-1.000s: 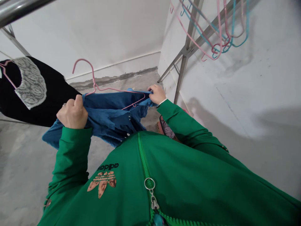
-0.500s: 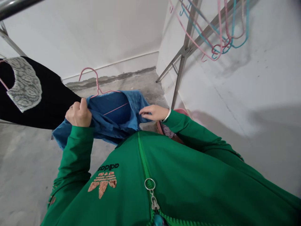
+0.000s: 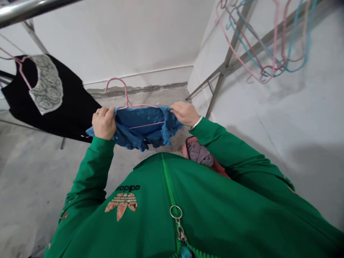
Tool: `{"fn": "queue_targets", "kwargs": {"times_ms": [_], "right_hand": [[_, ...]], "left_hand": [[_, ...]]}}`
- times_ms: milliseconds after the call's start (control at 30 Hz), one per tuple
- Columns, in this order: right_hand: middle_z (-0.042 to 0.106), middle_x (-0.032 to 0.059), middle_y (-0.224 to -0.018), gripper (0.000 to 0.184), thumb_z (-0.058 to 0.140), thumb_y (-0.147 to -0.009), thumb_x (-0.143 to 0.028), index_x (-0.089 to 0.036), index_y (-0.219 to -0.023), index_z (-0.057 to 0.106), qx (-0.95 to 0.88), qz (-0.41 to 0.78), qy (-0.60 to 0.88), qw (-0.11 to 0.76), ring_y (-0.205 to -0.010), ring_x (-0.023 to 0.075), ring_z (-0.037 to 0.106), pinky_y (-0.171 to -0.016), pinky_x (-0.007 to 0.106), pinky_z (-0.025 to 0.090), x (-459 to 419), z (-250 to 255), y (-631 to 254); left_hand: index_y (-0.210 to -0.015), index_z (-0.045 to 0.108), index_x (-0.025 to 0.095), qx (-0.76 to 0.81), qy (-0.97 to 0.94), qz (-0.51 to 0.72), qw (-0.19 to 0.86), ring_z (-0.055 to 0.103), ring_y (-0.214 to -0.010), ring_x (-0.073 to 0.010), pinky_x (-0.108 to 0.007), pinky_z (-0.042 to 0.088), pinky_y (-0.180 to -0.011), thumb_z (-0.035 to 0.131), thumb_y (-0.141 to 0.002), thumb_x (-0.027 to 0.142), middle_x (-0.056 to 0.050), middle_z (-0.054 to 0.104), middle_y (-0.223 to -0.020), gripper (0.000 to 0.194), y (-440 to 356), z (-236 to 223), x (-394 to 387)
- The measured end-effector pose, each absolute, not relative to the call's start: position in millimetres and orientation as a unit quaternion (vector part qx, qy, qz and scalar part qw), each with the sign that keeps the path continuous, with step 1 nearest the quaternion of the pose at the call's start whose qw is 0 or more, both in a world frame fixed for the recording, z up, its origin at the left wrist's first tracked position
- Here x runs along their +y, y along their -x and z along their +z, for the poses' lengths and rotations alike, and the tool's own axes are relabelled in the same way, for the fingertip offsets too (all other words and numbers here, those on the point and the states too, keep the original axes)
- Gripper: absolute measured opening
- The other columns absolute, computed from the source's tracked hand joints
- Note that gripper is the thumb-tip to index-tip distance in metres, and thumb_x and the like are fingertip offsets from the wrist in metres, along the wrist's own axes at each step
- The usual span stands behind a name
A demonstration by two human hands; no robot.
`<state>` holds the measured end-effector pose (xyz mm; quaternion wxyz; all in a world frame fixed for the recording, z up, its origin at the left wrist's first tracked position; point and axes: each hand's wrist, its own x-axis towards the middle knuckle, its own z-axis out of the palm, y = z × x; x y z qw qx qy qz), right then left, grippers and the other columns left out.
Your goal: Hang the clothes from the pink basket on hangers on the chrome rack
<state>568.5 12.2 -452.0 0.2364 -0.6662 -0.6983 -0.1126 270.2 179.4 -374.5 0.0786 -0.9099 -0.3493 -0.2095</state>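
Note:
My left hand (image 3: 104, 123) and my right hand (image 3: 185, 114) both pinch the upper edge of a crumpled blue garment (image 3: 142, 138), one at each side, holding it up in front of my chest. A pink wire hanger (image 3: 126, 94) sits partly inside the garment. Its hook rises above the neckline, and its lower bar shows across the blue cloth. The hanger's shoulder ends are hidden by the fabric and my hands. Both my sleeves are green.
A black garment with a lace patch (image 3: 60, 104) hangs on a pink hanger at the left, below a steel rail (image 3: 27, 9). Several pink and blue hangers (image 3: 271, 46) dangle from a metal rack at upper right. A reddish bag with grey cloth (image 3: 200, 154) lies below my right arm on the concrete floor.
My right hand has moved from lying open over the blue garment to gripping its edge. The garment is now pulled wider and higher, with the hanger's bar lower across it.

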Motion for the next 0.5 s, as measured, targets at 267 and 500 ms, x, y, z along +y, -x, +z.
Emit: {"fn": "queue_targets", "kwargs": {"times_ms": [267, 500], "right_hand": [[0.065, 0.0093, -0.083, 0.029, 0.039, -0.096, -0.029, -0.015, -0.091, 0.064, -0.647, -0.176, 0.717, 0.192, -0.077, 0.0206, 0.057, -0.058, 0.031, 0.027, 15, -436, -541], [0.066, 0.0085, -0.079, 0.031, 0.038, -0.096, -0.033, -0.016, -0.089, 0.064, -0.676, -0.198, 0.668, 0.239, -0.076, 0.0208, 0.06, -0.063, 0.03, 0.035, 5, -427, -570]], "left_hand": [[-0.105, 0.065, 0.016, -0.476, 0.874, -0.047, 0.089, 0.061, -0.093, -0.0309, -0.041, 0.043, -0.074, 0.038, -0.086, 0.015, -0.017, 0.061, -0.099, 0.033, -261, -386, 189], [-0.125, 0.057, 0.016, -0.319, 0.932, -0.117, -0.122, 0.06, -0.08, -0.0185, -0.032, 0.049, -0.078, 0.055, -0.083, 0.037, -0.006, 0.064, -0.093, 0.047, -227, -369, 200]]}}
